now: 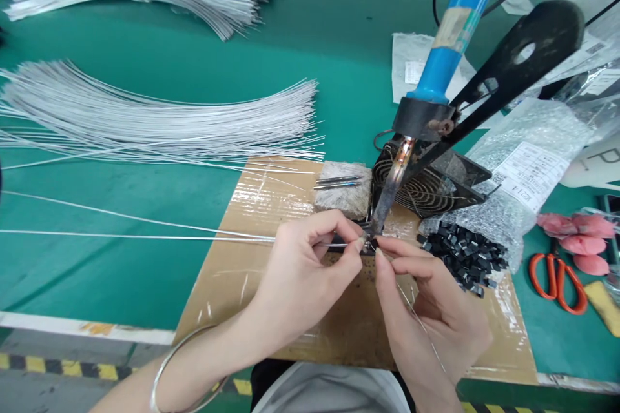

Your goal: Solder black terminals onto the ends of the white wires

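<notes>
A thin silver bangle [167, 358] circles the wrist behind the worker's left hand [295, 271]. The right hand [431, 316] and both forearms are bare, the nails unpainted. A pale grey garment [329, 390] covers the lap.

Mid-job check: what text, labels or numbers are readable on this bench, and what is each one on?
"P" (likely, cut off by the frame edge): on the white sheet at the far right.
White label on the bubble-wrap bag: printed lines, too small to read.
Pale label on the clear bag behind the blue soldering iron: blurred, unreadable.
Nothing else legible.
</notes>
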Tool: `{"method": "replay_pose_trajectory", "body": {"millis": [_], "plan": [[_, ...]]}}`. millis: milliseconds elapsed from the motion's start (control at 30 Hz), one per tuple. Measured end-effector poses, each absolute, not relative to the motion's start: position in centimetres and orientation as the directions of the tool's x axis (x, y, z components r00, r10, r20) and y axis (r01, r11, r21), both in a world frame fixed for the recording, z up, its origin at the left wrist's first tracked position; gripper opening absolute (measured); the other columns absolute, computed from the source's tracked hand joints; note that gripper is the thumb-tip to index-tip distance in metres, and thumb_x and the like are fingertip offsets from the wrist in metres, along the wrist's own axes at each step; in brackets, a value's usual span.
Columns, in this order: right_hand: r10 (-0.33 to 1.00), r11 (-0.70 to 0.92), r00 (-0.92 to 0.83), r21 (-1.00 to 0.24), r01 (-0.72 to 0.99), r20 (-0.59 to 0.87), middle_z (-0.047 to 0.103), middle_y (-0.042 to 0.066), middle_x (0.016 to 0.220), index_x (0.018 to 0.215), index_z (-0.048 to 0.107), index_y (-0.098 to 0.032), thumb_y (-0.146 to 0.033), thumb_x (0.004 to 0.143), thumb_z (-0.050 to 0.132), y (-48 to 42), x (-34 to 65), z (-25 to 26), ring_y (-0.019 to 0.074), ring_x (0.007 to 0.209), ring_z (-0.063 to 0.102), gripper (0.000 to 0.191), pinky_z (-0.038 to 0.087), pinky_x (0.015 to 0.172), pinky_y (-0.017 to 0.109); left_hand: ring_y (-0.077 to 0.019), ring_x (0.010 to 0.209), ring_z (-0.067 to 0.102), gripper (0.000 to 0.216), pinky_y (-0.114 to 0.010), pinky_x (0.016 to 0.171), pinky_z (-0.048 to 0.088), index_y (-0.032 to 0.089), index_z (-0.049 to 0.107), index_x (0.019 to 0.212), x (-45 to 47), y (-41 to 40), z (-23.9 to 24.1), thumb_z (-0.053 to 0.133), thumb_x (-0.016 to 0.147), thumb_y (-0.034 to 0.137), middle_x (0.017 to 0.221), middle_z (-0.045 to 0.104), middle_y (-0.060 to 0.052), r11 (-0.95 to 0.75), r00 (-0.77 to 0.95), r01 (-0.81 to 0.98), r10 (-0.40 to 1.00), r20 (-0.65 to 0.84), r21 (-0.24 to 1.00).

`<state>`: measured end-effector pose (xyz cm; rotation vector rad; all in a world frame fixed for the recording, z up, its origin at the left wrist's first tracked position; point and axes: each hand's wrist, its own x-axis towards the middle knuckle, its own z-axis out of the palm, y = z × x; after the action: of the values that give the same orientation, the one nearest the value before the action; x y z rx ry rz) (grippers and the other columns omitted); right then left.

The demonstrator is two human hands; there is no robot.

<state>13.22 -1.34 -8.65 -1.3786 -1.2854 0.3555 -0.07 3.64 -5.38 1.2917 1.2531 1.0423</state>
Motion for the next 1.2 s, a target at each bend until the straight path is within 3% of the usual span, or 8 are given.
{"method": "replay_pose_trajectory", "body": {"millis": [267,533,767,900,1033,1133,1200], "plan": [[0.821,0.264,0.338,-0.832,0.488,0.459,0.086,0.006,0.099,0.083,0.070,-0.023,-0.015,0.092,0.076,-1.4,13.3,-8.8,0.0203,0.089,0.084,0.014,0.068,0.080,0.030,-0.0133,0.067,0.069,0.011,-0.020,0.063,0.053,0.017,0.069,0.067,-0.2,3.9,-5.4,0.066,0.078,0.016,0.073,0.077,-0.003,0.080,0.096,0.117,0.991,-0.092,0.990],[0.836,0.270,0.340,-0.862,0.429,0.431,0.086,0.001,0.104,0.084,0.070,-0.023,-0.010,0.090,0.077,-1.4,13.3,-8.9,0.0139,0.094,0.083,0.016,0.063,0.088,0.021,-0.0131,0.067,0.069,0.011,-0.020,0.063,0.053,0.017,0.068,0.066,-0.1,4.0,-5.4,0.066,0.077,0.018,0.073,0.077,-0.002,0.092,0.099,0.105,0.990,-0.102,0.990],[0.842,0.253,0.339,-0.862,0.440,0.420,0.086,0.004,0.102,0.083,0.069,-0.022,-0.014,0.092,0.076,-1.5,13.3,-9.1,0.0182,0.093,0.083,0.014,0.064,0.082,0.028,-0.0128,0.068,0.071,0.012,-0.019,0.063,0.054,0.017,0.069,0.068,-0.3,4.1,-5.9,0.066,0.079,0.016,0.073,0.078,-0.002,0.038,0.114,0.133,0.992,-0.054,0.990],[0.882,0.193,0.337,-0.905,0.380,0.330,0.085,0.005,0.102,0.081,0.068,-0.022,-0.018,0.095,0.075,-1.6,14.0,-9.2,0.0178,0.094,0.082,0.015,0.063,0.085,0.028,-0.0129,0.067,0.072,0.015,-0.021,0.059,0.052,0.018,0.069,0.074,-0.9,3.2,-6.7,0.063,0.086,0.011,0.076,0.079,0.000,-0.114,0.125,0.293,0.989,0.081,0.949],[0.812,0.085,0.518,-0.933,0.350,0.268,0.078,-0.001,0.078,0.096,0.071,-0.021,-0.028,0.098,0.075,-1.9,16.5,-9.5,0.0132,0.069,0.075,0.009,0.058,0.070,0.024,-0.0137,0.074,0.077,0.018,-0.026,0.059,0.046,0.017,0.068,0.087,-2.0,1.3,-8.9,0.062,0.093,0.002,0.091,0.084,-0.001,-0.488,0.248,0.533,0.871,0.424,0.691],[0.748,-0.008,0.631,-0.948,0.317,0.204,0.072,0.001,0.074,0.088,0.075,-0.017,-0.044,0.103,0.067,-2.5,19.2,-9.8,0.0134,0.065,0.067,0.032,0.053,0.067,0.026,-0.0147,0.077,0.077,0.018,-0.030,0.062,0.044,0.015,0.068,0.094,-2.9,0.0,-11.0,0.061,0.095,-0.002,0.099,0.084,-0.005,-0.672,0.396,0.546,0.733,0.552,0.501],[0.728,-0.046,0.665,-0.956,0.291,0.168,0.073,0.004,0.080,0.086,0.077,-0.016,-0.053,0.102,0.064,-3.0,20.8,-10.2,0.0169,0.072,0.067,0.042,0.052,0.072,0.031,-0.0161,0.079,0.074,0.017,-0.031,0.068,0.047,0.016,0.069,0.097,-3.4,-0.6,-12.1,0.061,0.097,0.000,0.101,0.082,-0.006,-0.673,0.419,0.533,0.737,0.531,0.513]]}}
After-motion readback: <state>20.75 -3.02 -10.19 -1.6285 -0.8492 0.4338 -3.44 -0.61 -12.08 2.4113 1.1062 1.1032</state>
